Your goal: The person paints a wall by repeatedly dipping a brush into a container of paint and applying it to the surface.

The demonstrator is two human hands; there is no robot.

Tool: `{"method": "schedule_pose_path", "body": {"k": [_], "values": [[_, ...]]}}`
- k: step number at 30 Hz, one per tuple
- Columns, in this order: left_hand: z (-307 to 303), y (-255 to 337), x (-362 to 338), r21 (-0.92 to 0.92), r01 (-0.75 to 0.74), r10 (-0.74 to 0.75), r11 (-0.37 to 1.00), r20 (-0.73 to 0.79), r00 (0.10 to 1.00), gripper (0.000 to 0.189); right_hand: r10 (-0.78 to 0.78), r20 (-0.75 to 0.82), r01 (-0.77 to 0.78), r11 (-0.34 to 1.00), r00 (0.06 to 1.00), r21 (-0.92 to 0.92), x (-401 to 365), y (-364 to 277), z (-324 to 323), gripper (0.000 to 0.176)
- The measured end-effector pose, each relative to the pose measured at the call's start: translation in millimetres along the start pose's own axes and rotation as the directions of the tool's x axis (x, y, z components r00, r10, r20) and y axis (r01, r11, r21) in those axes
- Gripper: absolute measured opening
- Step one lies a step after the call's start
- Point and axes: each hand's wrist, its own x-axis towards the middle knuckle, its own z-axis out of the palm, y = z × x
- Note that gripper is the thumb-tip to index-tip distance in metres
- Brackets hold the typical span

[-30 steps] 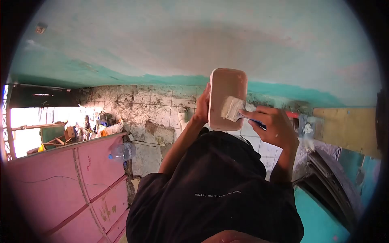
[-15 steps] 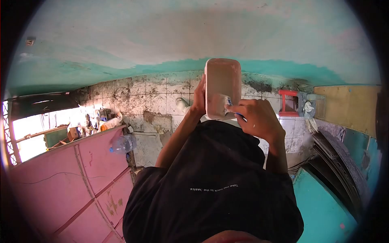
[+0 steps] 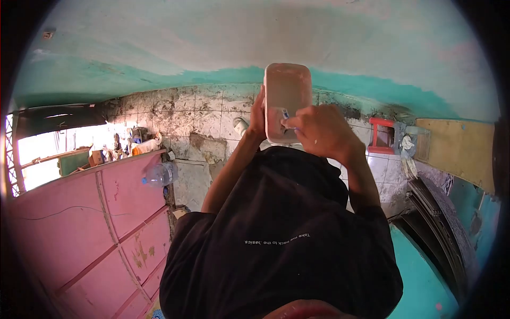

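Observation:
My left hand point(image 3: 257, 118) grips the left side of a pale pinkish rectangular tub point(image 3: 288, 68), held up in front of my chest. Pale paint point(image 3: 291, 90) covers its bottom. Inside the tub's near end, my right hand point(image 3: 325, 130) is closed round a small paintbrush point(image 3: 285, 113) with blue on it. The brush tip points down into the tub, and my fingers hide most of the handle. A light spot of paint marks the back of my right hand.
Ahead rises a wall point(image 3: 319, 37), whitish over turquoise. Below lies a stained tile floor point(image 3: 175, 114). To the left are a pink panel point(image 3: 69, 228) and a clear plastic bottle point(image 3: 161, 174). On the right stand a red frame point(image 3: 381, 135), a yellowish board point(image 3: 457, 149) and stacked dark sheets point(image 3: 441, 223).
The tub and both hands have shifted slightly up and left in view. My right hand has moved the brush leftward within the tub, its fingers now covering more of it.

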Motion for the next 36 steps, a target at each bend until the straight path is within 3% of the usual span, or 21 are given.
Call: {"method": "schedule_pose_path", "body": {"k": [1,2,4,6,8,10,12,14,18,21,25,27,31,33,34,36], "values": [[-2,4,0,0.174,-0.049,0.050,0.984,0.000,0.999,0.064,0.001,-0.003,-0.001,1.000,1.000,-0.002,0,-3,-7,0.026],[-1,6,-1,0.174,-0.052,0.052,0.983,0.005,0.999,0.064,0.026,-0.015,-0.026,1.000,1.000,0.003,0,-4,-14,0.026],[6,9,-4,0.358,-0.075,0.087,0.931,-0.017,0.996,0.064,0.052,-0.028,-0.052,0.999,0.998,0.005,4,-3,-10,0.025],[2,5,-1,0.397,-0.090,0.095,0.913,0.007,0.995,0.063,0.009,0.044,-0.010,1.000,0.999,0.029,15,3,6,0.025],[-5,6,7,0.439,-0.110,0.102,0.892,0.042,0.994,0.063,0.019,0.020,-0.020,0.999,1.000,0.039,6,4,-2,0.024],[-4,6,7,0.140,-0.020,0.009,0.990,0.083,0.997,0.063,0.025,0.005,-0.025,0.998,1.000,0.053,-3,5,-14,0.024],[0,6,4,0.122,-0.002,-0.007,0.993,0.072,0.997,0.062,0.049,-0.080,-0.041,0.993,0.996,0.109,-9,6,-22,0.023],[2,6,8,0.108,0.014,-0.021,0.994,0.069,0.997,0.062,0.034,-0.050,-0.030,0.996,0.998,0.082,2,13,-7,0.023],[7,3,15,0.320,-0.025,0.019,0.947,0.022,1.000,0.064,-0.012,-0.019,0.014,0.997,1.000,0.071,-5,12,-17,0.024],[-5,0,15,-0.096,0.110,-0.087,0.989,0.214,0.973,0.063,0.025,-0.122,-0.016,0.997,0.992,0.072,-21,11,-42,0.024],[7,3,15,0.010,0.083,-0.084,0.996,0.126,0.989,0.064,0.032,-0.115,-0.028,0.999,0.993,0.033,-5,19,-18,0.026],[21,6,14,0.255,0.048,-0.036,0.966,-0.049,0.998,0.063,-0.009,0.002,0.009,0.998,1.000,0.055,6,20,-3,0.028],[-5,6,10,0.174,0.024,-0.024,0.985,0.001,1.000,0.062,-0.020,-0.039,0.026,0.990,0.999,0.141,-8,18,-19,0.028],[-10,8,7,0.030,0.063,-0.065,0.998,0.063,0.996,0.060,0.010,-0.160,0.016,0.987,0.987,0.162,-9,19,-19,0.022],[-12,6,9,0.026,0.063,-0.065,0.998,0.063,0.996,0.060,0.011,-0.157,0.014,0.987,0.988,0.161,-4,21,-15,0.022],[-16,2,11,0.064,0.034,-0.030,0.997,-0.059,0.998,0.060,-0.018,0.028,0.014,0.993,0.999,0.115,13,25,6,0.027]]}}
